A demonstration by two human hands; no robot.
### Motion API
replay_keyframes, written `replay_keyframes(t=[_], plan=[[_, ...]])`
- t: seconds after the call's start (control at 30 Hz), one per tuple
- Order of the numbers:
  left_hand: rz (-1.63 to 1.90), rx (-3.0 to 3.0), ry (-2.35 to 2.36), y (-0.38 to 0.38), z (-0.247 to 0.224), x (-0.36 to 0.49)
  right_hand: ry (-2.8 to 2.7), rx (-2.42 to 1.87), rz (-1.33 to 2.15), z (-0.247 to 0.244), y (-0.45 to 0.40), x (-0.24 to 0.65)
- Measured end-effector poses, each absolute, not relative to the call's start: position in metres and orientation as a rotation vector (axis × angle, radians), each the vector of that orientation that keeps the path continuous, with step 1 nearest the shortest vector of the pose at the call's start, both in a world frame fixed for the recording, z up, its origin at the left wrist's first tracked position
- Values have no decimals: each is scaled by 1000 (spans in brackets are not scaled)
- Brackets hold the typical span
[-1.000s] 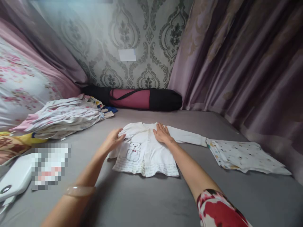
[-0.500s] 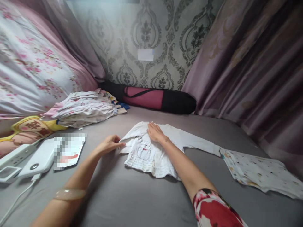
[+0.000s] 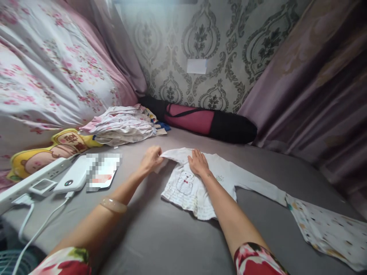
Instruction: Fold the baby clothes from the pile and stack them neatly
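White long-sleeved top point(image 3: 185, 183), bear motif — front up on grey sheet point(image 3: 160, 236), body spread, hem rumpled. My right hand point(image 3: 199, 162): open, flat on its chest. My left hand point(image 3: 150, 158): closed on one sleeve point(image 3: 174, 153), lifted, not yet flat. Opposite sleeve point(image 3: 255, 179): laid straight — cuff touching spotted cloth point(image 3: 329, 229). Beyond: heaped clothes point(image 3: 123, 126), magenta-and-black bag point(image 3: 195, 120).

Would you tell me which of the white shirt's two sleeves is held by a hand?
The sleeve at picture left, gripped by the left hand; the other sleeve lies flat, reaching the spotted cloth.
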State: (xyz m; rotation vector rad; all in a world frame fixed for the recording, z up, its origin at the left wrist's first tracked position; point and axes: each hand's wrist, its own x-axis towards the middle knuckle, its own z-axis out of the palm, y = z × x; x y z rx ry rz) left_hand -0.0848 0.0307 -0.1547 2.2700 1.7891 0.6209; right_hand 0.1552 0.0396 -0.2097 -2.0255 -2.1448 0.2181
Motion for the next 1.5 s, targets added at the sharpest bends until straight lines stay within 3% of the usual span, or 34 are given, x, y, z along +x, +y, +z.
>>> replay_keyframes(t=[0.13, 0.37, 0.6, 0.87, 1.1, 1.27, 1.5], plan=[[760, 2721, 1819, 35, -152, -101, -2157, -2028, 210, -210, 40, 155], [212, 2658, 1883, 44, -183, -133, -2165, -2034, 191, -210, 40, 155], [352, 2022, 2218, 79, -179, -149, -2225, -1994, 123, -198, 38, 153], [337, 1747, 1972, 98, -174, -147, -2268, -1897, 66, -191, 43, 132], [581, 1670, 2182, 114, -168, -135, -2235, -1950, 213, -197, 51, 124], [556, 1697, 2266, 116, -179, -126, -2113, -2079, 400, -198, 52, 112], [448, 2060, 2317, 121, -189, -127, -2072, -2129, 310, -200, 53, 108]])
